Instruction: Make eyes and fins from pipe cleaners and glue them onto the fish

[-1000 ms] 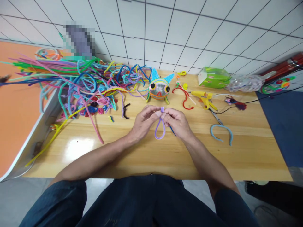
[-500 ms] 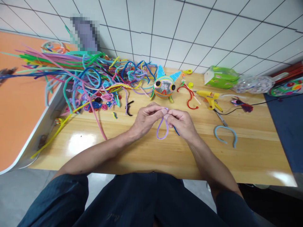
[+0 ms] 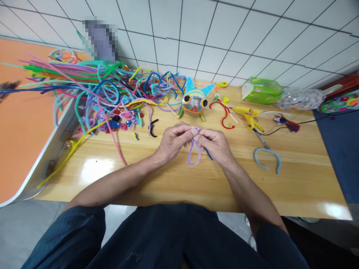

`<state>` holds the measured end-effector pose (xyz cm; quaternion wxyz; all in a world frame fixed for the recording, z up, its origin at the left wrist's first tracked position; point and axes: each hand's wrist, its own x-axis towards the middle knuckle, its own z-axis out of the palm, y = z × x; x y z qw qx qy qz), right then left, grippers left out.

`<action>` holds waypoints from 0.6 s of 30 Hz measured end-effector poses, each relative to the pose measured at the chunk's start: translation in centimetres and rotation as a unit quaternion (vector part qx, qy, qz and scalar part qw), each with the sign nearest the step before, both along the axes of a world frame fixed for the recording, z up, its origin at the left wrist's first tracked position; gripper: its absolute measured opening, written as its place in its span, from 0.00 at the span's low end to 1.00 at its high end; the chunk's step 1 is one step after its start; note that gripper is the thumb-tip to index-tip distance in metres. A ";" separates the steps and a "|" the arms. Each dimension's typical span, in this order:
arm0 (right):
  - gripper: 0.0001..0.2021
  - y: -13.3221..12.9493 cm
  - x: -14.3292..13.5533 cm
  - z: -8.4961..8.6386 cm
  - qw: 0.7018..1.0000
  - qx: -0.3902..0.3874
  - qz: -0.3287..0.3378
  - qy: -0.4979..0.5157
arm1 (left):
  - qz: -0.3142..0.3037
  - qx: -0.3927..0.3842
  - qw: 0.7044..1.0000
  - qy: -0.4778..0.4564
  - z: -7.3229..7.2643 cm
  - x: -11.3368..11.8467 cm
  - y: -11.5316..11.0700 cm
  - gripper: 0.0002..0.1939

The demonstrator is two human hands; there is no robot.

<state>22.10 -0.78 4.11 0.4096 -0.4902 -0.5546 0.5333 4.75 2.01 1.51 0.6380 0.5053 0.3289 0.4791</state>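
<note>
Both hands meet over the middle of the table. My left hand [image 3: 176,141] pinches a purple pipe cleaner [image 3: 193,163] between thumb and fingers, and its loop hangs down below the fingertips. Right beside it my right hand [image 3: 213,144] is closed on the same purple pipe cleaner. A dark blue strand [image 3: 209,154] sticks out from under my right hand. Just beyond the hands stands a round figure [image 3: 194,104] with light blue pointed ears, black eyes and a red mouth.
Many coloured pipe cleaners [image 3: 112,89] are heaped at the left. To the right lie a yellow glue gun [image 3: 248,114], scissors [image 3: 262,140], a light blue curved piece [image 3: 267,150] and red curled pieces [image 3: 224,116]. A green packet [image 3: 262,91] sits near the tiled wall.
The hanging purple loop has become slightly narrower and shifted a little to the right. Both hands stay almost where they were, closed on the pipe cleaner.
</note>
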 end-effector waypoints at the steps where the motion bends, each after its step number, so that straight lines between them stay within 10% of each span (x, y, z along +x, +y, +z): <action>1: 0.17 0.0 0.0 -0.1 1.000 -0.001 -0.004 0.001 | -0.004 -0.004 1.000 0.003 -0.1 0.0 0.0 0.20; 12: 0.14 0.5 0.3 -2.2 0.994 0.001 -0.104 0.031 | -0.155 -0.017 0.985 0.066 -1.0 0.4 0.0 0.30; 18: 0.15 0.4 -0.3 -3.0 0.987 -0.007 -0.150 0.065 | -0.134 -0.006 0.987 0.093 -1.9 0.7 -0.8 0.31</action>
